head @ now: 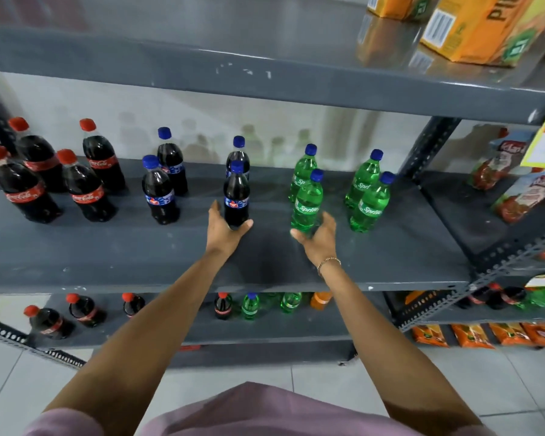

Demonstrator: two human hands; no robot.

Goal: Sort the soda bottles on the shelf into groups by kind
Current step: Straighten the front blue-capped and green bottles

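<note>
Standing on the grey shelf [107, 247] are 4 Coca-Cola bottles [87, 196], 4 blue-capped colas and 4 Sprites, the left hand [224, 229] half-open cupping a blue-capped cola [236, 199], the right hand [318, 236] half-open cupping a Sprite [307, 204]

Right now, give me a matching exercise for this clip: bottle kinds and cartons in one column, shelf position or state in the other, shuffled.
Column one:
1. Coca-Cola bottles
2. blue-label cola bottle
3. Sprite bottle
4. orange juice cartons

Column two:
A. at the right hand, front of the green group
B. top shelf, right
C. far left of the middle shelf, red caps
D. at the left hand, centre of the shelf

Pairs: 1-C, 2-D, 3-A, 4-B
</note>
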